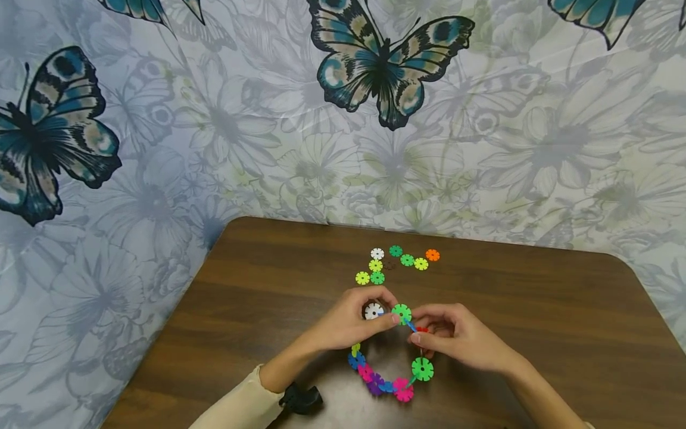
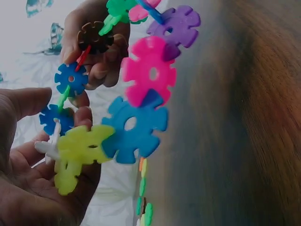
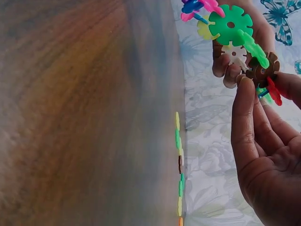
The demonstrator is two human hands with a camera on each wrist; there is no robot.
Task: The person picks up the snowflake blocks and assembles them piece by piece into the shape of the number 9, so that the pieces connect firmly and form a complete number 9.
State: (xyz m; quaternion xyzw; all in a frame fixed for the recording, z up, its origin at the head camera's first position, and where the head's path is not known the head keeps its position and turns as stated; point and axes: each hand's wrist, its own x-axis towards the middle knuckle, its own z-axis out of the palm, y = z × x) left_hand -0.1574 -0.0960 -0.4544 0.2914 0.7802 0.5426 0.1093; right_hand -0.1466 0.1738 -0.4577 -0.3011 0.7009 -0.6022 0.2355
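Observation:
A looped chain of colorful notched plastic discs (image 1: 403,389) hangs between both hands above the table. My left hand (image 1: 351,319) grips its upper left part, thumb and forefinger at a green disc (image 1: 401,314), with a white disc (image 1: 373,310) within the curve of the hand. On the other side, my right hand (image 1: 463,336) pinches a brown disc (image 3: 263,70) between thumb and fingertips. A red disc (image 3: 274,92) slots in beside it. Below the right fingers hangs a larger-looking green disc (image 1: 423,369). Yellow discs (image 2: 87,143) and a blue disc (image 2: 135,129) show near the left palm.
Several loose discs, among them white, yellow, green and an orange disc (image 1: 432,255), lie beyond the hands on the brown wooden table (image 1: 257,280). A butterfly-patterned cloth (image 1: 396,161) hangs behind the table's far edge. A black strap (image 1: 301,399) is at the left wrist.

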